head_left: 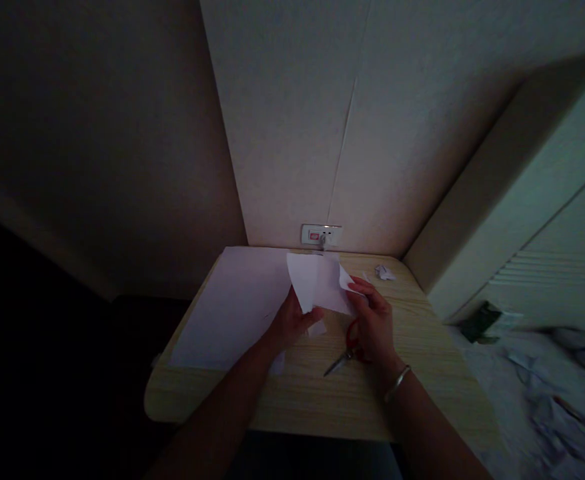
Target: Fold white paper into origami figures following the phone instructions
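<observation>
I pinch the folded paper (328, 285) above the wood-grain counter (412, 373), left hand (292, 319) at its near left edge, right hand (372, 313) at its right. Scissors (345, 355) lie under my right grip; the wall (292, 133) with its socket (321, 235) stands beyond.

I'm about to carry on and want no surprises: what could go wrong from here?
The red-handled metal scissors lie right by the right hand, so a dropped wrist might knock them or meet the metal.

The folded white paper piece is thin and held in both hands, so uneven pulling could crease or tear it.

The left forearm passes over the large white paper sheet and may drag it across the pale wooden table.
</observation>
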`<state>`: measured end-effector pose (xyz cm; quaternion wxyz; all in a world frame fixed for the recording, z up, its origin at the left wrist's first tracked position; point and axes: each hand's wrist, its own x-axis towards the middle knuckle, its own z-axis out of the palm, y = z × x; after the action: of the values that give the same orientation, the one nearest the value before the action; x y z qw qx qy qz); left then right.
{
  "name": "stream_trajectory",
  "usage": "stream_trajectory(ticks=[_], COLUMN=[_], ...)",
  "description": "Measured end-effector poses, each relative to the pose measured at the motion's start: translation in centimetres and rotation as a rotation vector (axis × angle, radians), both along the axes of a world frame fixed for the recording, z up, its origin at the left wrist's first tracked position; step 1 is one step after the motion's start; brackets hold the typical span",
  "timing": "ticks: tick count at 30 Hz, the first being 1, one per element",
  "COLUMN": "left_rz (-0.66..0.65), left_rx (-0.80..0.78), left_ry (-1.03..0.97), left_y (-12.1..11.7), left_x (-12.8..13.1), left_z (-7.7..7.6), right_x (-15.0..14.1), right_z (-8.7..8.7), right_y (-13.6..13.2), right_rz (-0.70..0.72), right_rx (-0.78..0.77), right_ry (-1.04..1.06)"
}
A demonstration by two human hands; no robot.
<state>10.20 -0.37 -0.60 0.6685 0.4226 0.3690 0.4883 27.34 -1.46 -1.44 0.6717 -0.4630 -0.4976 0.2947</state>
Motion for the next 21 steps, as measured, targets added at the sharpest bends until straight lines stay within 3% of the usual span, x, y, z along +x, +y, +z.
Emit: stream_trajectory(ticks=[2, 6, 8, 14, 21], left_rz=[0.039, 0.286, 0.286, 0.036, 0.211], left_rx=[-0.120, -0.320, -0.367, -0.302, -0.174], left_ry=[-0.027, -0.352, -0.455, -0.525, -0.313], left_y=[0.1, 0.6, 0.8, 0.7, 0.2], left_x=[0.1, 0.2, 0.1, -0.2, 0.5], left_z=[0.1, 0.5, 0.6, 0.4, 0.0], right_x=[-0.2, -0.5, -0.8, -1.3, -1.6], right_z=[0.0, 0.1, 0.2, 0.2, 0.3], right_y=[-0.4, -1.0, -1.2, -1.1, -1.1], right_rz=[0.022, 0.113, 0.154, 0.213, 0.270], right_rx=[0.051, 0.146, 0.188, 0.254, 0.231], right_ry=[-0.158, -0.544, -0.691, -0.861, -0.886])
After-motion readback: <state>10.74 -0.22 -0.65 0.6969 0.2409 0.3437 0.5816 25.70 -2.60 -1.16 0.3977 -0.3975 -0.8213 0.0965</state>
